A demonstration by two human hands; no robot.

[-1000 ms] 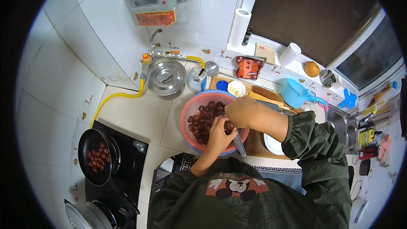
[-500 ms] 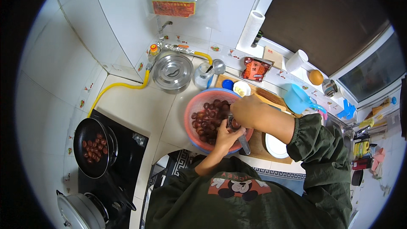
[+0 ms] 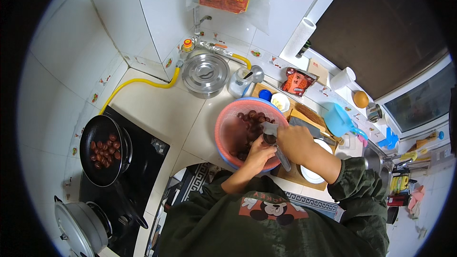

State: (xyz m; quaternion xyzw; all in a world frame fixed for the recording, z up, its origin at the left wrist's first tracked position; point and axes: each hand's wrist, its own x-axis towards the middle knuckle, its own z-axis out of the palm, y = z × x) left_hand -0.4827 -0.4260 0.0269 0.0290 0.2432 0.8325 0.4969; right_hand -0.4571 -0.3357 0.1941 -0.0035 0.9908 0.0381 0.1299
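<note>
Head camera looks down on my pink basin (image 3: 227, 128), which sits on the counter's front edge and holds a heap of dark brown chestnuts (image 3: 251, 123) toward its right side, its left half bare. My left hand (image 3: 259, 154) curls over the near rim, fingers pinched on one chestnut (image 3: 269, 139). My right hand (image 3: 296, 143) is closed on a knife (image 3: 281, 156), its blade at that nut and its handle hanging past the basin rim. Behind the basin stand a lidded steel pot (image 3: 205, 74) and a small white bowl (image 3: 280, 102). At right, a white plate (image 3: 312, 175) rests on the wooden cutting board (image 3: 304, 114), close to my forearm. Far left, a black frying pan (image 3: 102, 150) on the stove holds more chestnuts. Open counter lies between pan and basin.
</note>
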